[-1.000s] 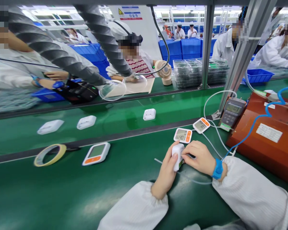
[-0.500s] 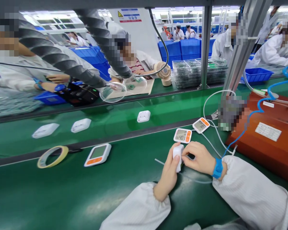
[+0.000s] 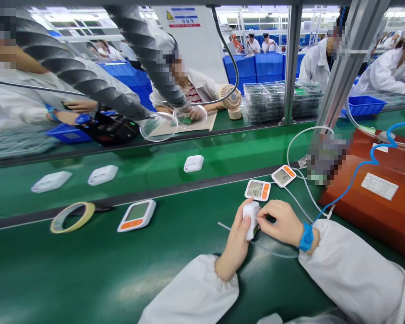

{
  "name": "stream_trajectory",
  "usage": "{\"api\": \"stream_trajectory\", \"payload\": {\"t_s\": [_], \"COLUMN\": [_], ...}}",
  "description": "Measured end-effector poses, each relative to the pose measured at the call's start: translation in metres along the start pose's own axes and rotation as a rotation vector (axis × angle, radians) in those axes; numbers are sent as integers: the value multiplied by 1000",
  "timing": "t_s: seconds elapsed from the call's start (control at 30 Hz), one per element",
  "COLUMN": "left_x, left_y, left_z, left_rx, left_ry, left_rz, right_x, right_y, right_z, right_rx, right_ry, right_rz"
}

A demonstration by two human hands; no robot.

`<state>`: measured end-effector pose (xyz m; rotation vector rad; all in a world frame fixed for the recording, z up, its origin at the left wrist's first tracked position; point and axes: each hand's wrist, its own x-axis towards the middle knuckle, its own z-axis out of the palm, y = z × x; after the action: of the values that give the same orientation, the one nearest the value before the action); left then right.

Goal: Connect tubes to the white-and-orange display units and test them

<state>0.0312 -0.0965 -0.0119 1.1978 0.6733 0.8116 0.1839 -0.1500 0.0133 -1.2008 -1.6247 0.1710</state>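
My left hand [image 3: 238,236] is closed around a white monitor [image 3: 250,219], tilted on edge above the green bench. A strip of green shows along the monitor's lower right side. At that side, my right hand [image 3: 279,221] pinches with thumb and forefinger; whatever lies between the fingertips is hidden. Just behind are two white monitors with orange buttons and lit displays, a nearer one [image 3: 257,190] and a farther one [image 3: 284,176]. A thin clear tube [image 3: 273,253] runs under my hands. Farther left lies another monitor [image 3: 137,216] with a blank display.
Beyond a dark rail, a green conveyor belt [image 3: 148,161] carries three white casings, one of them [image 3: 193,164] near the middle. A tape roll [image 3: 72,218] rests by the rail. At right stand a red-brown box [image 3: 364,202] and a coiled blue hose [image 3: 373,155]. Co-workers sit across the belt.
The three white casings on the belt have shifted left. In my left hand the monitor has turned slightly, showing more of its green side. My right hand has hardly moved.
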Motion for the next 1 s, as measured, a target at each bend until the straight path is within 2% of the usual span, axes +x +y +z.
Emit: {"api": "stream_trajectory", "payload": {"t_s": [0.3,0.47,0.67,0.87,0.93,1.0], "left_x": [-2,-3,0,8,10,11], "left_y": [6,1,-6,7,11,13], "left_z": [2,-2,-4,1,2,2], "left_rx": [95,146,-65,-322,-354,-363], "left_ry": [-1,15,10,131,154,165], "left_rz": [10,38,-3,-76,-87,-71], "right_x": [0,-1,0,2,-1,-5], "right_y": [-2,-3,0,-9,-12,-12], "right_z": [0,1,0,-8,-8,-5], "right_rx": [-1,43,-32,-209,-210,-187], "right_ry": [-40,-30,-31,203,173,29], "right_rz": [22,30,-56,-178,-224,-171]}}
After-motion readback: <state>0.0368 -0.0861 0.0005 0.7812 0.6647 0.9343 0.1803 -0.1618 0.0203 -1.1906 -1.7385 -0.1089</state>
